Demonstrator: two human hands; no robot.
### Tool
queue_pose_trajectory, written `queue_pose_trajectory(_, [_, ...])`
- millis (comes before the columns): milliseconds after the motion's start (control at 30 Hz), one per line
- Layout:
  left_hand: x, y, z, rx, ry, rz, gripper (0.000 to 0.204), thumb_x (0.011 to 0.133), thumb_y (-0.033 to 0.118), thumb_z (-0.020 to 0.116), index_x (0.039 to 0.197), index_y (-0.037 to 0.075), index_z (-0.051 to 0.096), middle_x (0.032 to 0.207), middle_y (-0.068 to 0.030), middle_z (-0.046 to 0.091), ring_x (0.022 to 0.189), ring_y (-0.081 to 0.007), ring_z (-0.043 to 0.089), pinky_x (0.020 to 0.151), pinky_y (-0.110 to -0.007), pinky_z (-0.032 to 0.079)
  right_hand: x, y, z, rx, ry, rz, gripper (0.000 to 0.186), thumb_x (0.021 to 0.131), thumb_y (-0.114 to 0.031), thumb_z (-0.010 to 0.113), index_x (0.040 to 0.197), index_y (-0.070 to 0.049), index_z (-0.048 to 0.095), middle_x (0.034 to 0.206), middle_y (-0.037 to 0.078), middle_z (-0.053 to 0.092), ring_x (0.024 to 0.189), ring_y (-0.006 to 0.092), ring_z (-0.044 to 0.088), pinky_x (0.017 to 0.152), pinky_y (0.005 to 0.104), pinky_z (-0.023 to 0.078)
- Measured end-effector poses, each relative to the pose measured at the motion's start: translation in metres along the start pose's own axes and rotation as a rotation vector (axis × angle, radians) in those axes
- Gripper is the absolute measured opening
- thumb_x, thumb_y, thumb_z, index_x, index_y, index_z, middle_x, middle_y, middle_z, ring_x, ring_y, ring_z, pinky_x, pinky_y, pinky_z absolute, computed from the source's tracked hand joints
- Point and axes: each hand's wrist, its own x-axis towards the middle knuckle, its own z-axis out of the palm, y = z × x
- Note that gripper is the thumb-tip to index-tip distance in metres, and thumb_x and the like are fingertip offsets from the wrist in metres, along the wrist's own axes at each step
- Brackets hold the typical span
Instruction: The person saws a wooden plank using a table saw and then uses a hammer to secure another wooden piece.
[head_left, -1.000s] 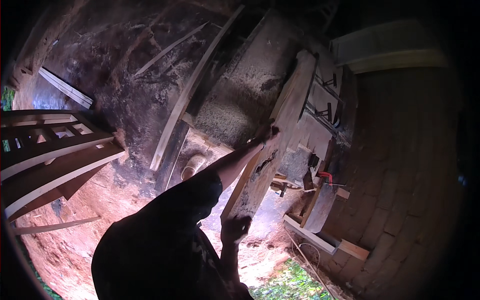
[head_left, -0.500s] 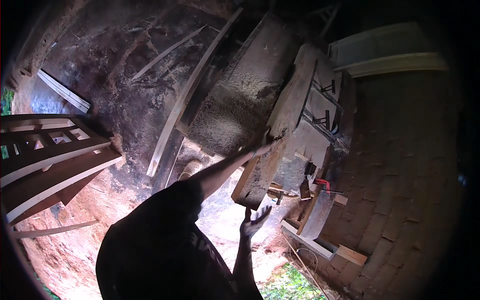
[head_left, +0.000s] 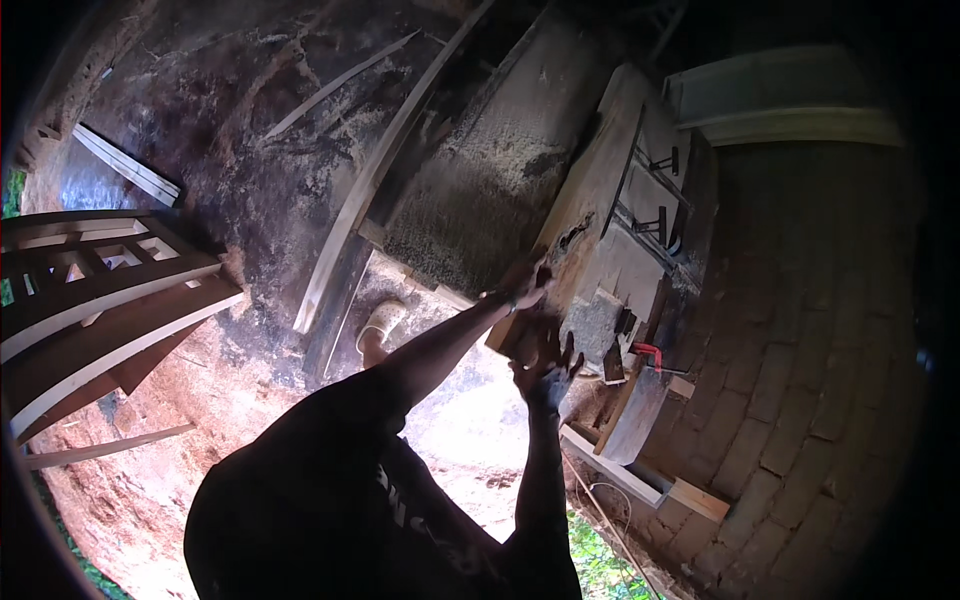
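Note:
A long, thick wooden plank point(head_left: 592, 185) with a rough edge and a dark flaw lies lengthwise on the workbench. My left hand point(head_left: 528, 288) grips its left edge close to the near end, fingers over the top. At that near end, my right hand point(head_left: 546, 368) is raised with its fingers spread, against or just beside the wood; the dim light hides whether it touches. The right hand holds nothing that I can see.
Right of the plank lie black bar clamps point(head_left: 655, 215), a red clamp point(head_left: 648, 353) and wood offcuts point(head_left: 614, 360). A sawdust-covered slab point(head_left: 490, 160) and a long batten point(head_left: 350, 215) are to the left. A slatted wooden frame point(head_left: 120, 290) stands far left; a brick floor point(head_left: 790, 330) lies right.
The plank has slid away from me along the bench. My right hand has risen from below its end, its fingers spreading. My left hand remains at the plank's edge, now nearer its end.

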Motion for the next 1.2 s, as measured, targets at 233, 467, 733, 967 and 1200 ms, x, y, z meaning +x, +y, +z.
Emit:
queue_pose_trajectory(233, [0.105,-0.055,-0.011,-0.216,0.290,-0.054,0.036,0.083,0.017,0.067,0.114,0.005,0.054,0.093,-0.0152,0.065,0.082,-0.0288,0.064,0.068,-0.042,0.049,0.130,0.003,0.008,0.003,0.039,-0.045,0.083,0.065,-0.042,0.075,0.138,-0.016,0.046,0.146,0.005,0.041,0.136,0.0346,0.032,0.106,0.0656,0.019])
queue_pose_trajectory(467, [0.128,-0.038,-0.100,0.174,-0.108,-0.074,0.029,0.087,0.015,0.063,0.112,0.001,0.063,0.114,-0.0195,0.063,0.111,-0.0280,0.059,0.095,-0.038,0.046,0.201,0.054,0.003,-0.086,-0.050,0.127,0.087,0.061,-0.039,0.077,0.139,-0.017,0.045,0.150,0.002,0.036,0.139,0.0337,0.026,0.109,0.0652,0.013])
queue_pose_trajectory(733, [0.224,-0.099,-0.215,0.801,0.396,-0.267,0.044,0.091,0.037,0.051,0.131,0.018,0.046,0.124,-0.0182,0.057,0.116,-0.0405,0.052,0.094,-0.050,0.044,0.297,0.095,0.037,-0.110,0.012,0.077,0.081,0.072,-0.054,0.067,0.141,-0.018,0.044,0.152,0.003,0.033,0.138,0.0348,0.028,0.106,0.0676,0.014])
queue_pose_trajectory(967, [0.218,-0.129,-0.219,-0.140,0.337,-0.526,0.049,0.091,0.049,0.046,0.130,0.021,0.042,0.123,-0.0181,0.058,0.108,-0.0425,0.057,0.085,-0.056,0.046,0.381,0.114,0.034,0.030,0.024,-0.026,0.093,0.059,-0.039,0.081,0.138,-0.007,0.045,0.144,0.015,0.042,0.132,0.0336,0.038,0.108,0.0525,0.026])
queue_pose_trajectory(1200, [0.236,-0.055,-0.207,0.680,0.206,-0.665,0.044,0.090,0.049,0.046,0.123,0.020,0.044,0.118,-0.0172,0.060,0.100,-0.0428,0.060,0.081,-0.055,0.048,0.459,0.178,0.055,0.275,0.059,-0.158,0.104,0.054,-0.021,0.084,0.144,-0.004,0.034,0.150,0.019,0.031,0.135,0.0341,0.035,0.111,0.0431,0.029])
